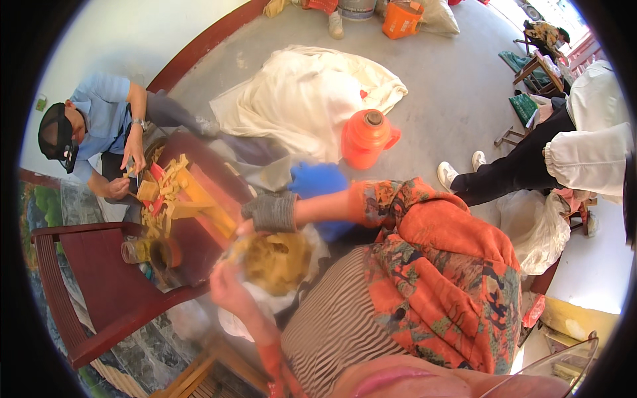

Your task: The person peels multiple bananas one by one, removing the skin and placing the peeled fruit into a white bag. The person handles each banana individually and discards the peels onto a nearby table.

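My left hand [229, 291], bare and blurred, is raised beside a white-lined container [318, 244] of yellow-brown pieces [278, 261]. A small blurred yellowish piece [238, 251] shows at its fingertips. My right hand [266, 213] wears a grey knit glove with bare fingertips and reaches over the container's far edge, close to the left fingers. Its fingertips are mostly hidden and blurred. Just beyond the hands, a dark red board [196, 248] bears a yellow wooden bar [204, 199] and a heap of small yellow blocks [171, 184].
Opposite, a person in a light blue shirt [107, 99] works small pieces with both hands. A red chair [109, 278] stands left, near a glass jar [135, 251]. An orange thermos [366, 139] stands by white cloth [308, 94]. At right stands another person in dark trousers [512, 164].
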`<state>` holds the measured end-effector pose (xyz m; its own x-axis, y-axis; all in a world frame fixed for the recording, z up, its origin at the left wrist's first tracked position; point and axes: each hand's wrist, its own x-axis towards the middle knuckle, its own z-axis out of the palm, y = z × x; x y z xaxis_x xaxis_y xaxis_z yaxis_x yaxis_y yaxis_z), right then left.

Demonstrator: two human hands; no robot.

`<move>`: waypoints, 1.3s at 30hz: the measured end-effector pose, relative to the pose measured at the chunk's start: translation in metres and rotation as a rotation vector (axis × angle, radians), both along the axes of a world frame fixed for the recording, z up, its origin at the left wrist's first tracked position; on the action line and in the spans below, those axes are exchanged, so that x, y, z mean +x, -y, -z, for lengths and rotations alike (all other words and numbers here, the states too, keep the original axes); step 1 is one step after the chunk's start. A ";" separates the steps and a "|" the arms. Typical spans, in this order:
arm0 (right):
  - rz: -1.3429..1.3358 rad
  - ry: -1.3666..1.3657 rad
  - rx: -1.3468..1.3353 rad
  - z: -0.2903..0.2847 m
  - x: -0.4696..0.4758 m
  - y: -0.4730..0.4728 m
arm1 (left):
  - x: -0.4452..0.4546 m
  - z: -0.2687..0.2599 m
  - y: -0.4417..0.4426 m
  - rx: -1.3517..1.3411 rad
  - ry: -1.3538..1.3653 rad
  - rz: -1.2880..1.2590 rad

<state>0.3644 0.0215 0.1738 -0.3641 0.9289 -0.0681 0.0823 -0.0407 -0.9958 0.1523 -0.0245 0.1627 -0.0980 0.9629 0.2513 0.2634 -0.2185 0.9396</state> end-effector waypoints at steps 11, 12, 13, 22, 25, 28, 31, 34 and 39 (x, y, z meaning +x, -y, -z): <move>-0.149 0.557 0.193 0.028 -0.032 0.011 | 0.040 -0.010 0.010 -0.065 -0.659 0.256; -0.247 0.540 0.123 0.014 -0.031 0.017 | 0.031 0.003 0.014 -0.004 -0.696 0.245; -0.272 0.493 0.089 0.015 -0.031 0.021 | 0.028 0.007 0.017 0.058 -0.734 0.245; -0.418 0.317 0.220 0.067 -0.099 0.014 | -0.073 0.087 -0.031 0.661 -0.922 0.190; -0.041 0.233 0.446 0.089 -0.150 0.022 | -0.135 0.134 -0.071 0.740 -0.872 0.211; -0.118 0.421 0.483 0.118 -0.190 0.026 | -0.162 0.142 -0.047 0.409 -0.763 0.194; -0.063 0.405 0.356 0.107 -0.196 0.020 | -0.169 0.147 -0.028 -0.159 -0.150 0.265; -0.127 0.665 0.719 0.107 -0.191 -0.007 | -0.169 0.119 -0.025 -0.541 0.589 0.257; -0.009 0.607 0.255 0.121 -0.198 -0.035 | -0.184 0.122 -0.050 -0.428 0.305 0.273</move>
<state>0.1666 0.0561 0.0532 -0.3384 0.9401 -0.0420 0.6314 0.1937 -0.7509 -0.0318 0.0255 0.0406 0.1610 0.9730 -0.1653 -0.0449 0.1745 0.9836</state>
